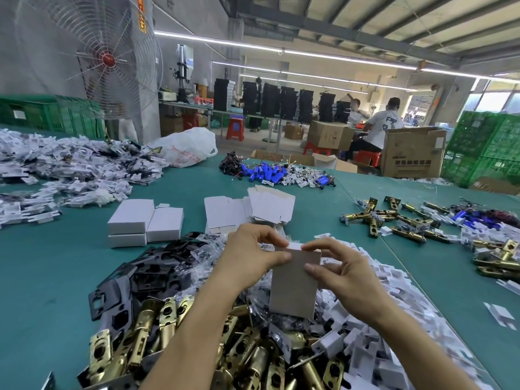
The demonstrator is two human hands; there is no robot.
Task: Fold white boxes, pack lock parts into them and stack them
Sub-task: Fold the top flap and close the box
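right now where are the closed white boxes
The closed white cardboard boxes sit centre-left in head view, on the green table, left of flat white blanks.

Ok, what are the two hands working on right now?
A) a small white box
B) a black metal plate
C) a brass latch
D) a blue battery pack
A: the left hand and the right hand both pinch the top end of the white box, holding it above the heap of parts.
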